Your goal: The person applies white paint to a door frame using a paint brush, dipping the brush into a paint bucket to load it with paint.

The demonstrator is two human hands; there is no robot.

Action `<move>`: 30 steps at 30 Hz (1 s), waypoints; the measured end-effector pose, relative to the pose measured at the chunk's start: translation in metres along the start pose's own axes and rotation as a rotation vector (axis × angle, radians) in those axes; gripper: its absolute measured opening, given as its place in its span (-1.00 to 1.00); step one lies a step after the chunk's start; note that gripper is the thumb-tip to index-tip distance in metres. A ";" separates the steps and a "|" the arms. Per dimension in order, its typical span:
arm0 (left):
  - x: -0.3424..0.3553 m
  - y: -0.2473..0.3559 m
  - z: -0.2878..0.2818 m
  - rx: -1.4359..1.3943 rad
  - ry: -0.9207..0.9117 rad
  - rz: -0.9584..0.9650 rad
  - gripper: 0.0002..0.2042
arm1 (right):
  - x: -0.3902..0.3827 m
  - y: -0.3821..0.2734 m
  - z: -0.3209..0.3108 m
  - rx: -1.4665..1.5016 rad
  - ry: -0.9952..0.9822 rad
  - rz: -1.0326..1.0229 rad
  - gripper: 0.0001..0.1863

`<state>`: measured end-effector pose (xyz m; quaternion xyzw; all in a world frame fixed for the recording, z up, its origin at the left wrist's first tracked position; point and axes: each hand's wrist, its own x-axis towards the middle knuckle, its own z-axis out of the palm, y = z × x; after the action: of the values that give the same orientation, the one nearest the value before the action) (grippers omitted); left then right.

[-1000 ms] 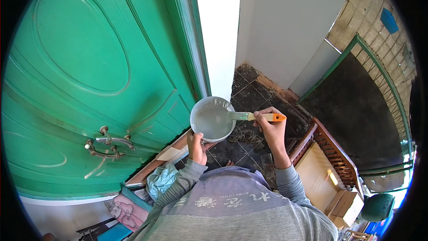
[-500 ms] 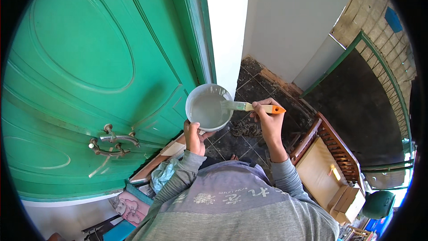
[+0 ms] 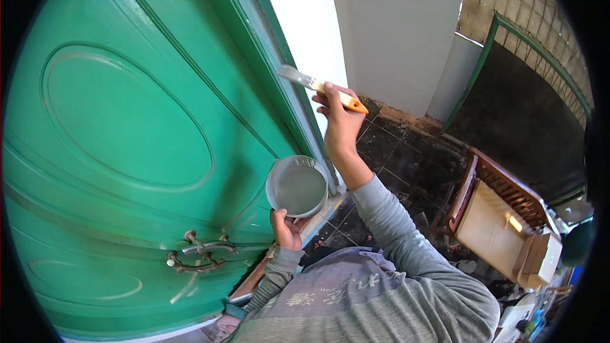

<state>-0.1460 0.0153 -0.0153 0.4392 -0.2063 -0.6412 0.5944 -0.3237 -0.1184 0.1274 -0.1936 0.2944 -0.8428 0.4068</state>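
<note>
Right hand (image 3: 341, 113): grips a paintbrush (image 3: 311, 84) by its handle (image 3: 356, 105), fingers closed; nearer than the left to the door frame (image 3: 267, 24).
Paintbrush axis: slants from handle at lower right to bristles (image 3: 290, 74) at upper left, pointing across the door frame.
Bristle contact: overlaps the door frame in view; impossible to tell whether touching.
Left hand (image 3: 289, 232): supports a bowl (image 3: 273, 185) of grey liquid (image 3: 301, 189) from below, beside the green door (image 3: 127, 121).
Bowl position: below the paintbrush in view, apart from the bristles.
</note>
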 end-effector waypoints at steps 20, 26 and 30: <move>0.011 0.039 -0.036 0.121 -0.067 -0.076 -0.40 | 0.007 0.013 0.048 -0.035 0.019 -0.222 -0.80; 0.009 0.046 -0.034 0.146 -0.056 -0.059 -0.37 | -0.025 0.103 -0.081 -0.375 0.392 0.090 -0.84; 0.008 0.050 -0.034 0.167 -0.080 -0.078 -0.35 | 0.001 0.065 -0.025 -0.321 0.266 -0.119 -0.83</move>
<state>-0.0886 0.0059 0.0033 0.4689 -0.2653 -0.6614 0.5218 -0.3009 -0.1427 0.0663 -0.1599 0.4641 -0.8257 0.2781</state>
